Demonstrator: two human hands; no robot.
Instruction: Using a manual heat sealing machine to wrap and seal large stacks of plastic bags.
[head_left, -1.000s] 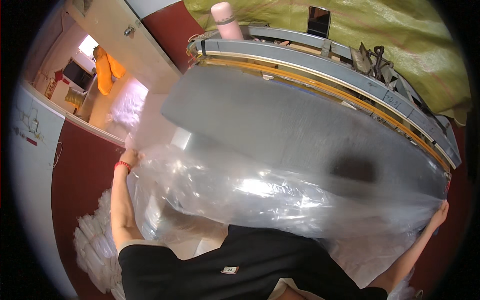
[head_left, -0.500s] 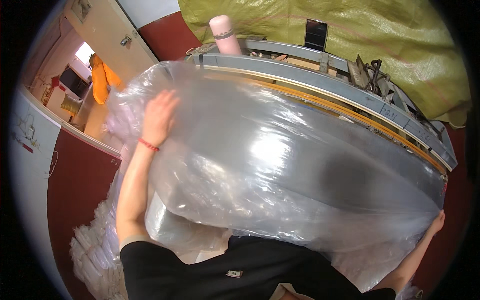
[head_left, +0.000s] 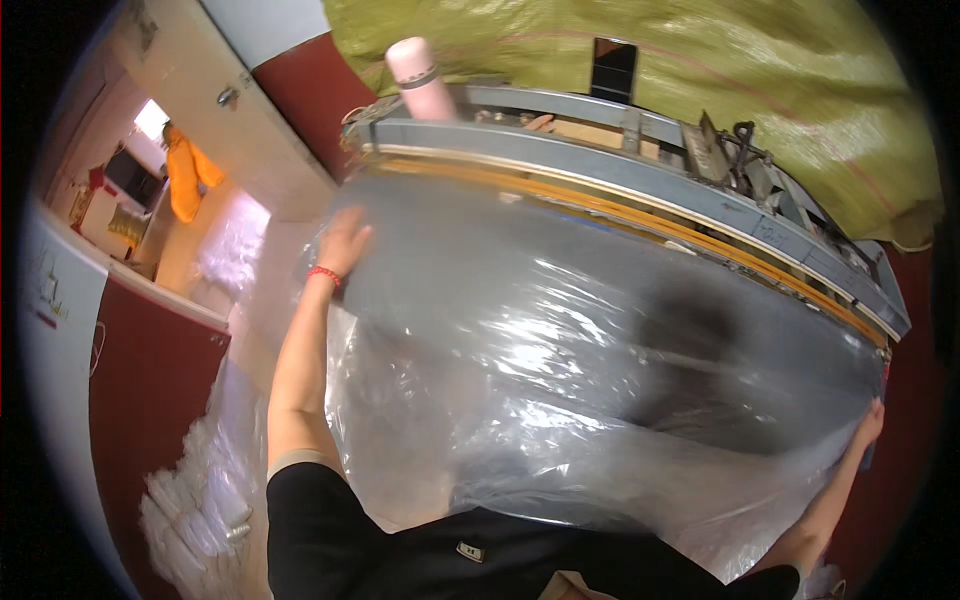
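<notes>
A wide sheet of clear plastic film (head_left: 540,330) spreads over a grey flat surface and drapes down its near side against my black shirt. My left hand (head_left: 343,243), with a red bead bracelet (head_left: 324,273) at the wrist, lies on the film near its far left corner; its fingers look stretched out, slightly blurred by motion. At the far right end, my right hand (head_left: 872,422) is closed on the film's edge, its fingertips partly hidden.
A grey metal frame (head_left: 600,170) with orange strips (head_left: 640,210) runs along the far side. A pink bottle (head_left: 422,85) and a clamp (head_left: 740,145) stand there. Bunched plastic film (head_left: 195,500) lies on the floor at left, near an open door (head_left: 220,100). Yellow-green sheeting (head_left: 750,60) hangs behind.
The film's left part, raised and billowing before, now lies flatter over the grey surface. My left hand has shifted slightly right and down; my right hand stays at the right edge.
</notes>
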